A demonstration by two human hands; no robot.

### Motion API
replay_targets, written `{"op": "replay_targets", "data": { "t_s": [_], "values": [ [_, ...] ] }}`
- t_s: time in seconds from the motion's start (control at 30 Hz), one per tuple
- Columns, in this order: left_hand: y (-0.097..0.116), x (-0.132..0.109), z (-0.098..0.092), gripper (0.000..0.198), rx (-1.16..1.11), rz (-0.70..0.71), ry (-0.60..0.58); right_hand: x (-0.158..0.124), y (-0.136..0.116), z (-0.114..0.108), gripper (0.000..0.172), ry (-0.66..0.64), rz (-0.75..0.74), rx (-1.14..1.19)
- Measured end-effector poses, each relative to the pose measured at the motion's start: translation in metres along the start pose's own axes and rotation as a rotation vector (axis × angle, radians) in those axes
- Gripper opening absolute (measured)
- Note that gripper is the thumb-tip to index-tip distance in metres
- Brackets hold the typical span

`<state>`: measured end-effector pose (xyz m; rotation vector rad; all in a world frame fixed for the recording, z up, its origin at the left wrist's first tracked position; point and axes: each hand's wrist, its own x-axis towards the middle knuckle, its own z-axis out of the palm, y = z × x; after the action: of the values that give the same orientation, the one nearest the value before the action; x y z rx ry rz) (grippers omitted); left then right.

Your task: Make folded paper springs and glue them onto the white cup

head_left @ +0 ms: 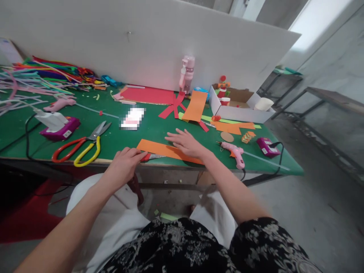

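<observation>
An orange paper strip lies along the table's front edge. My right hand rests palm down on the strip, fingers spread. At the strip's left end is my left hand, palm down with the fingers a little bent and the thumb pointing right. Its thumb touches the red handle of a tool with a metal blade beside the strip; the hand hides part of it. To the left lie large scissors with one red and one yellow handle. A pink glue gun lies to the right.
Behind the hands are cut red paper strips and an orange sheet. Farther back stand a pink bottle and a white box. Pipe cleaners are heaped at left, near another pink glue gun and a purple socket block.
</observation>
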<state>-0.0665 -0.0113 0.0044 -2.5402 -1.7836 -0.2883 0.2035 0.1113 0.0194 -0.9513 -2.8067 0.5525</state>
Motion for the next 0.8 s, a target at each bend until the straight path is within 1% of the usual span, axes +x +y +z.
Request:
{"op": "replay_targets", "data": {
  "t_s": [0.1,0.2,0.3,0.4,0.67,0.8],
  "values": [
    [-0.001,0.0,0.0,0.048,0.002,0.004,-0.004,-0.024,0.009,-0.003,0.047,-0.041,-0.008,-0.016],
    [0.001,0.0,0.001,0.047,0.016,-0.001,0.015,-0.036,0.011,0.005,0.048,-0.067,0.018,-0.033],
    [0.007,0.005,0.002,0.047,0.022,-0.001,0.026,-0.037,0.011,0.011,0.048,-0.055,0.024,-0.046],
    [0.013,0.009,0.004,0.047,0.018,0.006,0.035,-0.034,0.012,0.012,0.049,-0.052,0.014,-0.046],
    [0.01,0.004,0.003,0.048,0.024,0.043,0.026,-0.035,0.009,0.01,0.048,-0.046,0.021,-0.034],
    [0.018,0.011,0.006,0.046,0.021,0.048,0.047,-0.034,0.007,0.009,0.048,-0.063,0.04,-0.039]
  ]
}}
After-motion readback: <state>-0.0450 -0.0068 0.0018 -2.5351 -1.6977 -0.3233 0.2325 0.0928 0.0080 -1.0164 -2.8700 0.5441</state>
